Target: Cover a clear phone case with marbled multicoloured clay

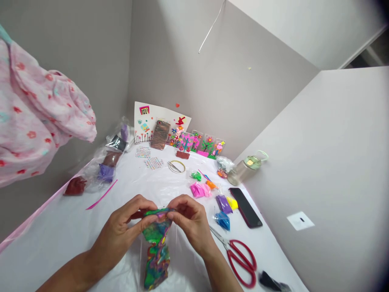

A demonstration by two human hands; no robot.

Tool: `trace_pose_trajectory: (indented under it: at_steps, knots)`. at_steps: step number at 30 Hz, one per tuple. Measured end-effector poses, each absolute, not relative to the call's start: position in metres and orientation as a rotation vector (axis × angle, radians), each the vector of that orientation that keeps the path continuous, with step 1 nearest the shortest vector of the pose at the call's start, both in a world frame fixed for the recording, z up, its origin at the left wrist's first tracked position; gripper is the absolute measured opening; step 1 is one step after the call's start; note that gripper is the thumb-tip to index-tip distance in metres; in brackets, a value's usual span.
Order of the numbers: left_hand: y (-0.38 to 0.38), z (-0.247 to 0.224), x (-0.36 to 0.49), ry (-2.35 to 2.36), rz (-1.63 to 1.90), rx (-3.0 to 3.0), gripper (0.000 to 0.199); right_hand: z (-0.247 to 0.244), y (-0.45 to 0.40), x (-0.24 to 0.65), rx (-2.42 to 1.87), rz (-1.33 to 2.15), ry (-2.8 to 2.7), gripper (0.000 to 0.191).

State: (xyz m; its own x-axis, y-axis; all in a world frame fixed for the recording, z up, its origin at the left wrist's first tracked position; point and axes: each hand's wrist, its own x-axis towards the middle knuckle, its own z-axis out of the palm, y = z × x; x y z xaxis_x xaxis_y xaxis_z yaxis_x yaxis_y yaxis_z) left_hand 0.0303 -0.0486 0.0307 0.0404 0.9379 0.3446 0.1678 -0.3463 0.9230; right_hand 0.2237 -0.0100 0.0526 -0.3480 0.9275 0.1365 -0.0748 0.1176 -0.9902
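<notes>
Both hands pinch the far edge of a flat strip of multicoloured modelling clay (156, 259), marbled green, blue, purple and orange. My left hand (121, 227) grips its left corner between thumb and fingers. At the right corner, my right hand (190, 223) holds it the same way. The strip runs down toward me, with ragged sides and a narrower waist in the middle. Its near part appears to lie over a clear sheet on the white table covering (75, 243). The fingertips behind the top edge are partly hidden.
Red-handled scissors (241, 259), a black phone (245, 207) and bagged clay (200, 190) lie to the right. A bottle (243, 172) leans by the wall. More bagged clay (106, 172) and a pink strip (101, 195) are left. Decorated cards (148, 132) stand behind.
</notes>
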Motion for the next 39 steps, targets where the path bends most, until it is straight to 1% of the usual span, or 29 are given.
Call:
trace_pose_trajectory:
  at_steps: [2, 3, 6, 11, 22, 27, 30, 35, 39]
  knots:
    - [-0.0483, 0.0307, 0.0306, 1.104, 1.377, 1.651, 0.005, 0.0544, -0.0122, 0.2226, -0.881, 1.388, -1.535, 0.018]
    - [-0.0479, 0.0302, 0.0310, 1.088, 1.382, 1.667, 0.006, 0.0551, -0.0137, 0.2219, -0.887, 1.358, -1.573, 0.017]
    - [-0.0466, 0.0273, 0.0322, 1.057, 1.381, 1.717, 0.010, 0.0556, -0.0176, 0.2198, -0.892, 1.218, -1.674, 0.004]
    - [-0.0466, 0.0239, 0.0326, 1.060, 1.395, 1.773, 0.017, 0.0543, -0.0180, 0.2185, -0.901, 1.176, -1.693, 0.009]
    - [-0.0478, 0.0265, 0.0328, 1.057, 1.402, 1.755, 0.010, 0.0516, -0.0182, 0.2170, -0.913, 1.159, -1.726, 0.006]
    - [-0.0461, 0.0256, 0.0327, 1.059, 1.420, 1.770, 0.011, 0.0515, -0.0183, 0.2178, -0.919, 1.206, -1.698, 0.010]
    - [-0.0460, 0.0252, 0.0333, 1.059, 1.413, 1.785, 0.010, 0.0512, -0.0187, 0.2165, -0.912, 1.225, -1.683, 0.005]
    - [-0.0482, 0.0253, 0.0340, 1.166, 1.417, 1.677, 0.003, 0.0504, -0.0191, 0.2147, -0.968, 1.276, -1.622, 0.012]
    - [-0.0477, 0.0281, 0.0349, 1.174, 1.396, 1.683, 0.005, 0.0497, -0.0192, 0.2148, -0.959, 1.269, -1.632, 0.007]
